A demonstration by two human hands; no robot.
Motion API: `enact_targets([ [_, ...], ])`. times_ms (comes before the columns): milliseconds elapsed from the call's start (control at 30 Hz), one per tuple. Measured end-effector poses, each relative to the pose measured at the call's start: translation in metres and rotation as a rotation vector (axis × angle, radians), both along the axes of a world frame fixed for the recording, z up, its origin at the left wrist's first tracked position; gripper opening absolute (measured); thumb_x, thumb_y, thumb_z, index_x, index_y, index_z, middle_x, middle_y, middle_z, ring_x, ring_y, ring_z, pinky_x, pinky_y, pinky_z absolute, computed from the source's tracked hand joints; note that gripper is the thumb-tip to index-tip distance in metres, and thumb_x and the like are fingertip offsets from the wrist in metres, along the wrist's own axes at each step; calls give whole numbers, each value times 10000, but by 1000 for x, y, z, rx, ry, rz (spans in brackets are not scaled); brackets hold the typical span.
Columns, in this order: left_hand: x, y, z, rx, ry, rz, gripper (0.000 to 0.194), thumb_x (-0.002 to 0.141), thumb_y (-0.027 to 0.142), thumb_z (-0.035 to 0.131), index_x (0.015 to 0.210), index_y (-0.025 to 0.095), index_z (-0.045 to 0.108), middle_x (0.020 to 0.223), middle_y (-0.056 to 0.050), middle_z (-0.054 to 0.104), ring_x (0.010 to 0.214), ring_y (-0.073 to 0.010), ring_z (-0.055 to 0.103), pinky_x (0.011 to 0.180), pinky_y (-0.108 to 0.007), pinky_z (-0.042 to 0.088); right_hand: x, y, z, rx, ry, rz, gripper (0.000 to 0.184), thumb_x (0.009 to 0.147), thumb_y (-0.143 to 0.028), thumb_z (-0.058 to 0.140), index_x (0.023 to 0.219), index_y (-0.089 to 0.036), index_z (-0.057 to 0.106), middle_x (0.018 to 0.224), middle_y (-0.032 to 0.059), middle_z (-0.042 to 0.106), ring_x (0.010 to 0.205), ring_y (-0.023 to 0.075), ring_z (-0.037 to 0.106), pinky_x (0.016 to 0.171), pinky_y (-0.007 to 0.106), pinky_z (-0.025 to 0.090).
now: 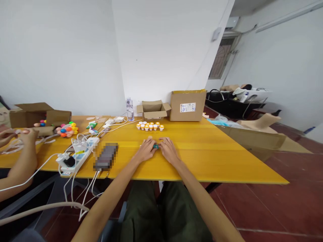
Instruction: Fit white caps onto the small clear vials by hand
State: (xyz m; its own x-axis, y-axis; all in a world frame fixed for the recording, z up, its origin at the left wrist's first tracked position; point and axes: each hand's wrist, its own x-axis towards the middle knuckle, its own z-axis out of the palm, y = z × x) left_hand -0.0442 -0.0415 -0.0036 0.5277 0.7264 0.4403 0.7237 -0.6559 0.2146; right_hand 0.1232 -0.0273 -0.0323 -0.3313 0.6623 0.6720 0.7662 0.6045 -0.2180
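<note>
Near the middle of the table, my left hand point(146, 149) is closed with its fingertips on a small teal object point(155, 146), too small to name. From the other side my right hand point(168, 150) meets the same object, its fingers curled and pinched at the object's right end. Just behind the left fingers lies a small pale round thing point(150, 137), partly hidden. Beyond both hands stands a cluster of small white jars point(151, 127) with orange-yellow rims on their tops.
A small open carton point(153, 111), a large carton point(188, 107) and a water bottle point(130, 109) line the wall. Left are a phone point(107, 156), a power strip point(87, 151) with cables, colourful balls point(67, 130) and another person's hand point(28, 134).
</note>
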Motion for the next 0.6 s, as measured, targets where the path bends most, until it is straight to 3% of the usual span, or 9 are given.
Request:
enact_targets([
  [600,-2,0,-2,-17,-59,-22,132,892,215,461,997,244,534,1041,-60,614,1105,-239,485,906,-406,373,0,0,2,-28,84,64,213,825,-85,492,799,-225,651,1071,95,629,1013,251,547,843,435,461],
])
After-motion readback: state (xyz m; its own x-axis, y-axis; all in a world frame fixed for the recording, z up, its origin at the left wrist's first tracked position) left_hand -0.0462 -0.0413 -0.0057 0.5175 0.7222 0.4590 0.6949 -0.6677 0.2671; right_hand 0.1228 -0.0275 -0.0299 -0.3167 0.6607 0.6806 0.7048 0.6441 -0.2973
